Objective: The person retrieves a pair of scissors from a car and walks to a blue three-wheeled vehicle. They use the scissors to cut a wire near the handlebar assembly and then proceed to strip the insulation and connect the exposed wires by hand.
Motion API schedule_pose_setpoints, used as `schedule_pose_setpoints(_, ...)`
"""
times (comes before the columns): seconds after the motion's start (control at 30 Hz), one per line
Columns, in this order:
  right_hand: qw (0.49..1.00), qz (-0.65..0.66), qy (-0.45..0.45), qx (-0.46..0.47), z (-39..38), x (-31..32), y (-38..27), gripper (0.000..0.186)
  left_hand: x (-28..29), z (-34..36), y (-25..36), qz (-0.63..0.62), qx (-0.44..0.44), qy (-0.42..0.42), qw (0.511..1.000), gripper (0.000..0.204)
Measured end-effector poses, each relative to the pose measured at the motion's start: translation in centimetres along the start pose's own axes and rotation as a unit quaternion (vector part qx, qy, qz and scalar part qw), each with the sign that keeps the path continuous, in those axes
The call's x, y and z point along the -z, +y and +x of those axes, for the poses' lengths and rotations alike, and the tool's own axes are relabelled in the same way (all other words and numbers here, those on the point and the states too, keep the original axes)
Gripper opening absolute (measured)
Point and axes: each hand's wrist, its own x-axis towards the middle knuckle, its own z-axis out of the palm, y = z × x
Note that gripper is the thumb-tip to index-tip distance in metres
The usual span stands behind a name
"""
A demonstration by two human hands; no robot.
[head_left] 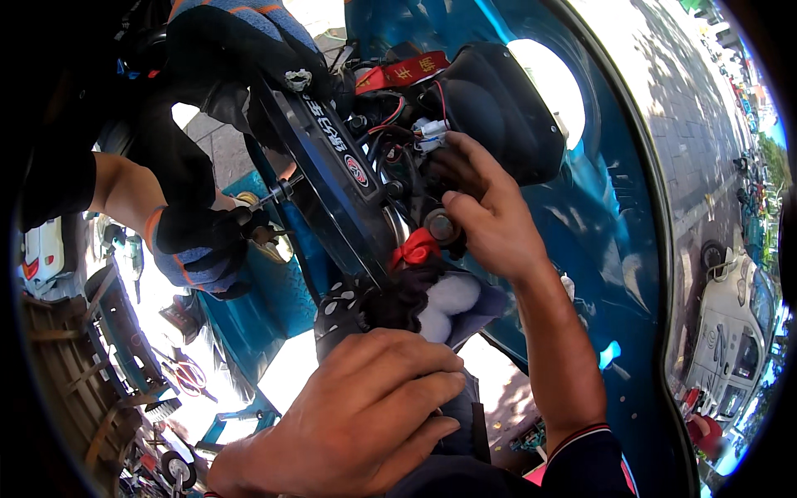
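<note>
My right hand (pixel 502 220) reaches in among the wires, thumb and fingers apart. Its index fingertip is at a white plug connector (pixel 431 133), and a round metal part (pixel 441 225) lies beside the thumb. My left hand (pixel 365 407) is loosely closed low in the middle, in front of a handlebar wrap with white fluffy padding (pixel 448 303). What its fingers hold, if anything, is hidden. Between me and a co-worker runs a long black panel (pixel 328 141) with light lettering. The co-worker's gloved hand (pixel 195 249) grips a metal-shafted tool (pixel 274 195) against that panel.
A black housing (pixel 498 112) sits beyond the wires, on a blue curved body panel (pixel 598 249). Red ribbon (pixel 415 247) is tied near the handlebar. A wooden frame (pixel 100 365) stands at lower left; a parked white van (pixel 730 349) is at far right.
</note>
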Motion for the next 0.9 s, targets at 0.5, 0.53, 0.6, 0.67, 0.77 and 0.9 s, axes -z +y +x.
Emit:
schedule_pose_setpoints(0.5,0.995,0.1,-0.009,0.014,1.0,0.8,0.0,0.072,0.1,0.2,0.3,0.013,0.0,-0.026,1.0,0.036)
schedule_pose_setpoints(0.53,0.995,0.095,0.003,0.025,0.7,0.7,-0.4,0.07,0.1,0.2,0.3,0.015,0.002,-0.028,0.999,0.036)
schedule_pose_setpoints(0.6,0.996,0.08,0.014,0.044,0.7,0.4,-1.5,0.065,0.1,0.2,0.3,0.016,0.004,-0.03,0.999,0.036)
schedule_pose_setpoints(0.67,0.998,0.032,0.019,0.046,1.2,0.8,-2.5,0.056,0.0,0.2,0.2,0.013,0.004,-0.033,0.999,0.036)
schedule_pose_setpoints(0.77,0.995,-0.095,0.038,0.018,1.2,1.8,-4.5,0.042,0.2,0.1,0.2,0.017,0.003,-0.033,0.999,0.037)
schedule_pose_setpoints(0.9,0.977,-0.202,0.002,-0.067,0.4,1.0,-2.9,0.037,0.1,-0.1,-0.1,0.014,0.002,-0.033,0.999,0.037)
